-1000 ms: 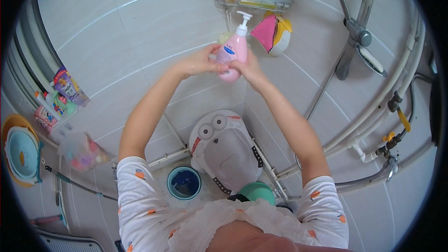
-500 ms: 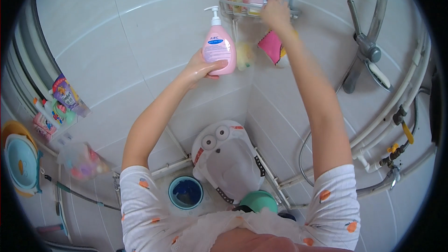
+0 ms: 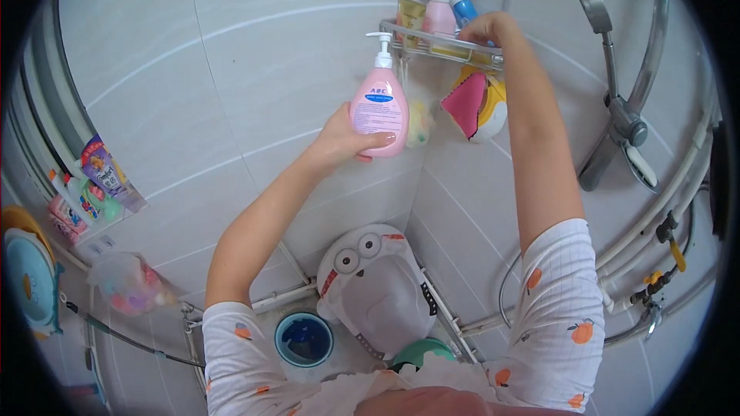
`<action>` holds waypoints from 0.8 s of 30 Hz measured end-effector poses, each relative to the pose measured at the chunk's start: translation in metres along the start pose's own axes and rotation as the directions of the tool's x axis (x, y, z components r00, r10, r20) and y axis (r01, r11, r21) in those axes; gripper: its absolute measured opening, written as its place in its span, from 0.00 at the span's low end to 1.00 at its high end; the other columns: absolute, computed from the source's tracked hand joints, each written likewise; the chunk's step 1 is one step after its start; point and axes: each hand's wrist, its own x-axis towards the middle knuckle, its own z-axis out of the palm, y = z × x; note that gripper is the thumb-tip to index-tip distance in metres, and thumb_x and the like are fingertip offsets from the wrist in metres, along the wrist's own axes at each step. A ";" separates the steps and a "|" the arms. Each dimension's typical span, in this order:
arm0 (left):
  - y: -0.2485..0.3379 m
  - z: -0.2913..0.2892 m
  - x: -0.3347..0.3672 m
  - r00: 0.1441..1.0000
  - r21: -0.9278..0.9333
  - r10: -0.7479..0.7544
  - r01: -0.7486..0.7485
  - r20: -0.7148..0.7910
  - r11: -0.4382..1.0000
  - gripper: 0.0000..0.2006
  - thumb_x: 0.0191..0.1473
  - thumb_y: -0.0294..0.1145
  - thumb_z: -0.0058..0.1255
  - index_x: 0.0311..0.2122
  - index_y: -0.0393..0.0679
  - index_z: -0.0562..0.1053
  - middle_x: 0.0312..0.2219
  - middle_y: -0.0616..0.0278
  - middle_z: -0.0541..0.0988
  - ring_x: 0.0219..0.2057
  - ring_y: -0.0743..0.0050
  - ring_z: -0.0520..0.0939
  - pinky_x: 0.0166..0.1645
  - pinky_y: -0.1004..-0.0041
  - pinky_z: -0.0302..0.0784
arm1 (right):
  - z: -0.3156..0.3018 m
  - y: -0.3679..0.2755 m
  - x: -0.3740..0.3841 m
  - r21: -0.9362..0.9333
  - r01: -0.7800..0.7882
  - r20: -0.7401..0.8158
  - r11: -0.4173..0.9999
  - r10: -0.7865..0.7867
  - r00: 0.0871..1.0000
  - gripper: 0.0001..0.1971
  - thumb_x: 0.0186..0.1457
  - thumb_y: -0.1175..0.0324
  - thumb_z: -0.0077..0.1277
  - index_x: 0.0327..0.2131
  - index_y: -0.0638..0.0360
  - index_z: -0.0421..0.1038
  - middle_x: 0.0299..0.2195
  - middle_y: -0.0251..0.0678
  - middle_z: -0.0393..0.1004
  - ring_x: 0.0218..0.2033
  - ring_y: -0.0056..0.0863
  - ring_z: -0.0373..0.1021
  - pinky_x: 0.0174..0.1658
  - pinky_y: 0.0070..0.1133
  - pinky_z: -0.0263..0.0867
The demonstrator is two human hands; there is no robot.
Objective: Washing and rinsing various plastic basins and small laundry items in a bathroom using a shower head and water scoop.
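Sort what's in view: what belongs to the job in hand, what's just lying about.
Held or close by:
pink pump bottle, held in the left hand
wire shelf, with the right hand at its rim
blue bottle, beside the right hand

Just lying about:
gold tube
second pump bottle
teal-rimmed bucket
green basin

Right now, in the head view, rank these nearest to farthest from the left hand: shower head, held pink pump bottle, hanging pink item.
1. Pink pump bottle: in the left hand.
2. Hanging pink item: right of the bottle.
3. Shower head: upper right.
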 end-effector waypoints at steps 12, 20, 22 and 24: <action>-0.006 -0.007 0.009 0.999 0.024 0.009 -0.007 -0.050 1.000 0.21 0.39 0.35 0.61 0.40 0.44 0.68 0.31 0.66 0.75 0.29 0.81 0.76 0.25 0.80 0.75 | 0.030 -0.058 -0.021 -0.947 0.022 -0.228 0.319 -0.722 0.653 0.13 0.33 0.71 0.56 0.29 0.51 0.73 0.36 0.30 0.71 0.45 0.30 0.64 0.52 0.38 0.51; -0.011 -0.009 0.005 0.998 0.010 -0.001 0.002 -0.056 1.000 0.23 0.37 0.34 0.62 0.40 0.42 0.66 0.32 0.64 0.75 0.30 0.79 0.77 0.24 0.79 0.76 | 0.048 -0.060 -0.010 -0.992 0.076 -0.042 0.097 -0.849 0.527 0.13 0.32 0.78 0.54 0.26 0.48 0.75 0.39 0.29 0.66 0.49 0.30 0.58 0.56 0.36 0.48; -0.014 -0.008 0.005 0.999 -0.004 0.011 -0.011 -0.049 1.000 0.24 0.37 0.33 0.62 0.40 0.41 0.66 0.32 0.63 0.74 0.30 0.79 0.77 0.25 0.78 0.76 | 0.051 -0.061 -0.011 -0.987 0.125 -0.015 0.099 -0.839 0.545 0.13 0.33 0.77 0.54 0.26 0.47 0.75 0.39 0.29 0.66 0.49 0.30 0.58 0.57 0.35 0.47; -0.021 -0.006 0.008 0.988 0.029 0.011 -0.007 -0.155 1.000 0.25 0.37 0.34 0.62 0.41 0.40 0.64 0.32 0.62 0.74 0.30 0.78 0.77 0.25 0.79 0.76 | 0.050 -0.060 -0.011 -0.993 0.091 -0.014 0.076 -0.839 0.543 0.17 0.33 0.78 0.53 0.32 0.46 0.74 0.42 0.31 0.64 0.51 0.31 0.56 0.57 0.36 0.46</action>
